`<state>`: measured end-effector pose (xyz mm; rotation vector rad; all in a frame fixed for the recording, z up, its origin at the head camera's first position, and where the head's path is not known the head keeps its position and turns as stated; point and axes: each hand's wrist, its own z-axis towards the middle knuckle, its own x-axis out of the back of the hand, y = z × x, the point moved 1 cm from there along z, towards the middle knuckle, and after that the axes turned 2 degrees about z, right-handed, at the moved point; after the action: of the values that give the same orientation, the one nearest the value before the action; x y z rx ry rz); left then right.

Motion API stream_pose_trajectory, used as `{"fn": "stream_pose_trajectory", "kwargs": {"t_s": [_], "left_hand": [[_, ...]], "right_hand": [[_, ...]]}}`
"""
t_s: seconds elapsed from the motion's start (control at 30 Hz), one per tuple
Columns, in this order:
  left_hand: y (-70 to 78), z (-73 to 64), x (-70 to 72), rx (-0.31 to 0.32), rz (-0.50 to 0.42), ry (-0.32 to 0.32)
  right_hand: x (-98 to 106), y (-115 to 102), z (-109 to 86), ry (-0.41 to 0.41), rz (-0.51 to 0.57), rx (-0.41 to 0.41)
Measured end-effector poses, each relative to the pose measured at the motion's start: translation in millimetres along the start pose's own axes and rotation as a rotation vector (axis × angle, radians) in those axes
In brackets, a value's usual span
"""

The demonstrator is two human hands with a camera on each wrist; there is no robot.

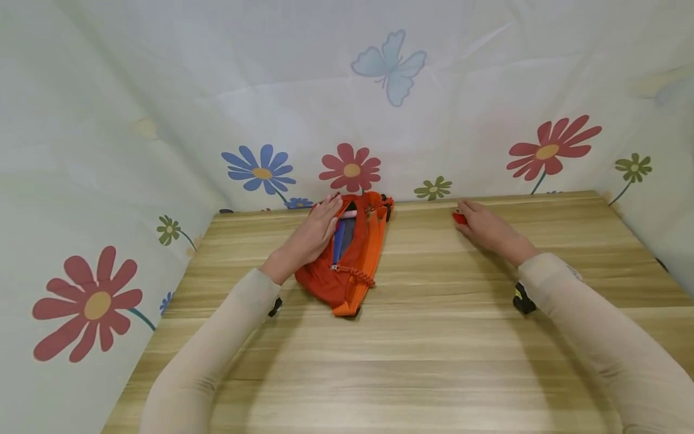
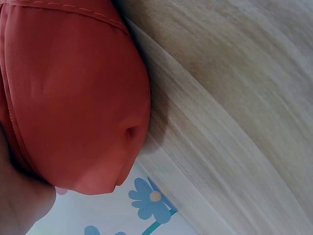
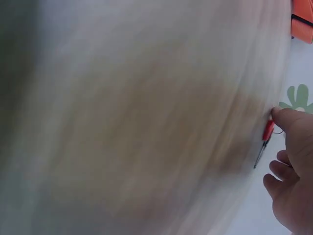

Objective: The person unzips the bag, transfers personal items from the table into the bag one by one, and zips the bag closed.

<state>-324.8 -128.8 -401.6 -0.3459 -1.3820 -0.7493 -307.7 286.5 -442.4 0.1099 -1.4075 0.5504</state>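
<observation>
An orange-red zippered bag [image 1: 317, 278] lies on the table with its mouth partly open; a pink rod-like thing [image 1: 348, 214] and something blue [image 1: 338, 238] show in the opening. My left hand [image 1: 310, 234] grips the bag's left side near the top, thumb toward the opening. The bag's rounded side [image 2: 78, 103] fills much of the left wrist view, hiding most of that hand. At the table's back edge, my right hand [image 1: 490, 230] pinches a small red tool [image 3: 268, 130] between thumb and finger. A thin, dark metal tip and a small ring show on it; its exact kind is unclear.
The wood-grain table [image 1: 428, 355] meets a flower-printed curtain [image 1: 303, 114] along its back edge. More curtain [image 1: 70, 199] hangs at the left. A braided orange cord [image 1: 355, 275] trails from the bag's zipper. A black wrist fitting [image 1: 523, 299] sits under the right sleeve.
</observation>
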Motion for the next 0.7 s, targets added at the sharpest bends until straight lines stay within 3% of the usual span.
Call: {"fn": "stream_pose_trajectory", "kwargs": {"t_s": [0.3,0.7], "left_hand": [[1.1,0.4,-0.2,0.017,0.011,-0.034],[-1.0,0.4,-0.6,0.020,-0.017,-0.012]], "right_hand": [[-6.7,-2.2,4.7,-0.036,-0.031,0.037],[0.5,-9.8,9.7,-0.003,-0.023,0.096]]}}
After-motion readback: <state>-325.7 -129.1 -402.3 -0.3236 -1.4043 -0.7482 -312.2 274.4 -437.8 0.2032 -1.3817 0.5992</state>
